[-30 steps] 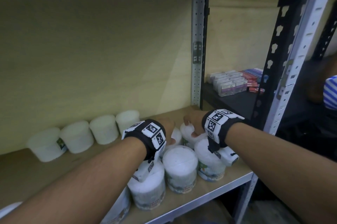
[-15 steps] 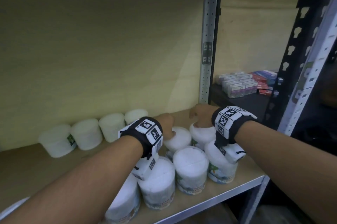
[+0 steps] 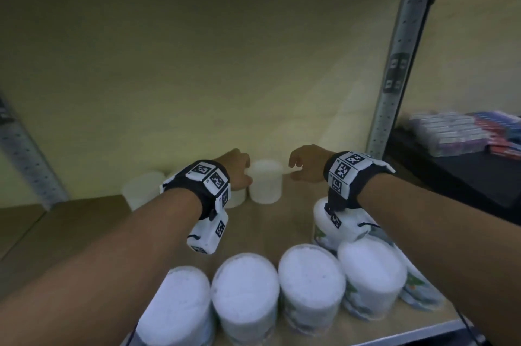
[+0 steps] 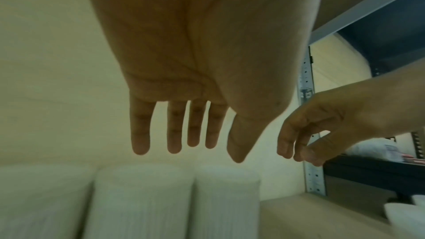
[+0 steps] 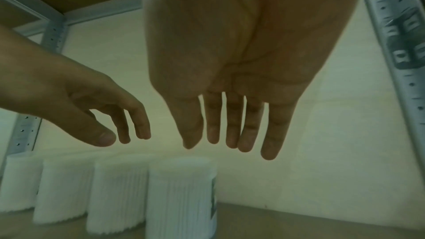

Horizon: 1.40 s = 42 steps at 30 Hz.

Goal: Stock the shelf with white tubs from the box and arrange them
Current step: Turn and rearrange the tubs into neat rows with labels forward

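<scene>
Several white tubs (image 3: 311, 278) stand in a row at the shelf's front edge, and one more (image 3: 321, 218) sits behind them under my right wrist. A back row of white tubs (image 5: 181, 194) lines the rear wall; its right-most tub (image 3: 265, 180) lies between my hands. My left hand (image 3: 238, 173) hovers at that tub's left side, fingers straight and empty (image 4: 220, 152). My right hand (image 3: 304, 168) hangs a little to the tub's right, apart from it, fingers relaxed and holding nothing (image 5: 207, 143). The box is out of view.
The wooden shelf board (image 3: 284, 224) lies bare between the back row and the front row. A grey perforated upright (image 3: 394, 77) bounds the bay on the right. Past it, a dark shelf holds small coloured packets (image 3: 462, 131). Another shelf runs close overhead.
Both hands have left the tubs they were touching behind the front row and reached to the back row. The head view has moved closer and swung left.
</scene>
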Available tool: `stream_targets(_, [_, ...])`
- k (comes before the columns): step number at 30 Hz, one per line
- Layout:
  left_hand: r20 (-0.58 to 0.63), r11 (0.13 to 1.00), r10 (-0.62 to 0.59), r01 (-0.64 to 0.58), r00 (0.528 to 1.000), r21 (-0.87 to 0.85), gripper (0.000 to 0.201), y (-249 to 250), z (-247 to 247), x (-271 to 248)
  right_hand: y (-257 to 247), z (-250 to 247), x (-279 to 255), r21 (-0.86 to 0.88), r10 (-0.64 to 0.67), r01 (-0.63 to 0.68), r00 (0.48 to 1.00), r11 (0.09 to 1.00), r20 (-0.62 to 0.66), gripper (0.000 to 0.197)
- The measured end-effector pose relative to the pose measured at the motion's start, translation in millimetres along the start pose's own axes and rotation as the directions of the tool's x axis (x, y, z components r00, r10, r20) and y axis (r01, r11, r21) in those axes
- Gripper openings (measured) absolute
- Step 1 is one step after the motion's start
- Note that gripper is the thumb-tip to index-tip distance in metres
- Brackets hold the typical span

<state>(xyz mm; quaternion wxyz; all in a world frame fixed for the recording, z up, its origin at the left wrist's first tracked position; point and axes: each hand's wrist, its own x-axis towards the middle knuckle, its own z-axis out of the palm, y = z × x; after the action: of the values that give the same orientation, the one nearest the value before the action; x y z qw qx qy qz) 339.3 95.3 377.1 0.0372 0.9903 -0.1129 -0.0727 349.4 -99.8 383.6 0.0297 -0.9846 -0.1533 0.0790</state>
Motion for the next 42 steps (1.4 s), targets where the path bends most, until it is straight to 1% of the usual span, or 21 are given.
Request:
stream_targets(6, [-0.009,0.997,-0.069,0.068,0.998,-0.024,0.053,-39.9,3.9,16.7,-28.9,3.8,42.2,-0.003,0.007,-0.007,1.000,1.000,0.023,0.046])
stream_targets(11, [-0.052,0.995,-0.076,0.073,0.996,-0.062,0.053,-51.6,7.2,31.2,-45.1,9.6,64.9,-0.027,0.025,-0.025,0.999,0.999,0.019,0.049])
stream_targets(14, [-0.051,0.996,-0.069,0.066,0.996,-0.060,0.054,-52.4,10.1,38.7,-48.2,13.2,75.0,-0.042,0.036,-0.034,0.998,0.999,0.049,0.054])
stream_targets(15, [-0.044,0.995,-0.072,0.068,0.996,-0.071,0.053,-52.9,11.9,41.6,-48.8,14.1,77.7,-0.051,0.038,-0.035,0.997,0.998,0.060,0.056])
stream_targets(16, [-0.028,0.994,-0.078,0.076,0.997,-0.077,0.047,-52.9,14.1,44.4,-49.3,14.5,79.7,-0.056,0.039,-0.035,0.997,0.998,0.067,0.056])
stream_targets(18, [-0.009,0.994,-0.087,0.086,0.996,-0.069,0.027,-53.5,18.5,49.7,-50.6,14.6,82.4,-0.067,0.040,-0.036,0.997,0.997,0.064,0.057])
stream_targets(19, [-0.036,0.994,-0.076,0.073,0.996,-0.082,0.025,-54.7,21.3,51.8,-50.9,14.6,83.5,-0.072,0.040,-0.036,0.997,0.997,0.060,0.057])
stream_targets(21, [-0.048,0.995,-0.080,0.077,0.996,-0.065,0.041,-54.7,21.9,51.3,-50.5,15.1,84.8,-0.072,0.041,-0.037,0.998,0.997,0.057,0.056])
stream_targets(22, [-0.049,0.993,-0.089,0.085,0.995,-0.078,0.037,-54.9,21.1,51.0,-50.3,15.4,85.1,-0.071,0.039,-0.036,0.998,0.997,0.055,0.056])
stream_targets(23, [-0.027,0.994,-0.090,0.088,0.996,-0.064,0.023,-54.4,20.1,50.2,-49.5,15.7,85.2,-0.074,0.036,-0.032,0.998,0.997,0.050,0.056])
stream_targets(24, [-0.016,0.994,-0.093,0.092,0.996,-0.056,0.022,-53.8,19.8,48.6,-49.5,15.9,84.9,-0.079,0.031,-0.027,0.998,0.996,0.045,0.056])
stream_targets(25, [-0.015,0.996,-0.090,0.090,0.996,-0.025,0.039,-53.8,20.0,47.7,-49.4,16.2,85.0,-0.086,0.028,-0.024,0.999,0.996,0.046,0.056])
stream_targets(26, [-0.031,0.996,-0.086,0.085,0.996,-0.015,0.048,-53.4,21.2,45.9,-49.5,16.3,84.7,-0.088,0.025,-0.020,0.998,0.996,0.050,0.056])
stream_targets(27, [-0.051,0.997,-0.079,0.078,0.996,-0.023,0.051,-54.1,23.0,45.8,-49.5,16.4,84.6,-0.094,0.025,-0.019,0.998,0.995,0.058,0.056])
stream_targets(30, [-0.073,0.997,-0.060,0.057,0.996,-0.042,0.052,-54.8,26.1,45.0,-49.8,14.2,83.6,-0.111,0.000,0.008,0.998,0.994,0.068,0.053])
stream_targets(34, [-0.069,0.998,-0.040,0.037,0.997,-0.045,0.052,-54.9,26.5,42.5,-49.5,7.6,81.2,-0.109,-0.045,0.060,0.989,0.992,0.140,0.053])
stream_targets(36, [-0.068,0.998,-0.039,0.036,0.997,-0.051,0.053,-55.7,28.1,43.0,-49.6,6.0,83.1,-0.093,-0.063,0.078,0.986,0.993,0.156,0.053])
stream_targets(38, [-0.074,0.998,-0.038,0.034,0.997,-0.053,0.054,-57.5,30.6,44.5,-50.9,6.4,85.8,-0.073,-0.061,0.070,0.991,0.995,0.123,0.053])
stream_targets(40, [-0.087,0.998,-0.031,0.027,0.996,-0.051,0.054,-58.0,32.8,44.6,-52.4,8.3,86.4,-0.042,-0.021,0.024,0.997,0.999,0.071,0.055])
stream_targets(42, [-0.098,0.998,-0.027,0.022,0.995,-0.050,0.052,-57.9,34.8,44.7,-53.6,11.8,85.6,-0.032,0.026,-0.024,0.998,0.999,0.058,0.065])
